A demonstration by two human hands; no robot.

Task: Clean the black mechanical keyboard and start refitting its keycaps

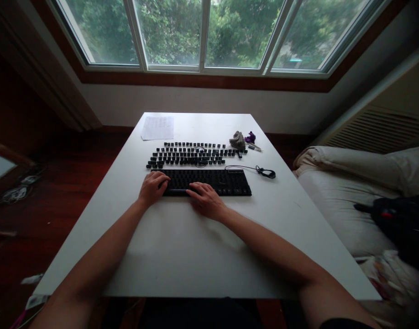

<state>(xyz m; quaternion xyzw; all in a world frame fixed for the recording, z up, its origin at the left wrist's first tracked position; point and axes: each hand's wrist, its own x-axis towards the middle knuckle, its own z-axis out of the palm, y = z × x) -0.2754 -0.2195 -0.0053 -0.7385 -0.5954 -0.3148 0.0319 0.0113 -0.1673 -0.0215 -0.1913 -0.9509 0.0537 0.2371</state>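
Computer keyboard (209, 176) flat near the middle of the white worktop (196, 246), with rows of loose keycaps (185, 161) just beyond toward the far edge. Left hand (154, 188) half curled over the keyboard's left end, firm hold or light touch impossible to tell; right hand (206, 199) loosely open, fingers at the front rim.

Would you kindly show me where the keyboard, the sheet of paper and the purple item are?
Keyboard (200, 176): head view, on the upper middle of its keyed area.
Sheet of paper (158, 128): head view, centre of its face.
Purple item (250, 137): head view, middle of its crumpled surface.
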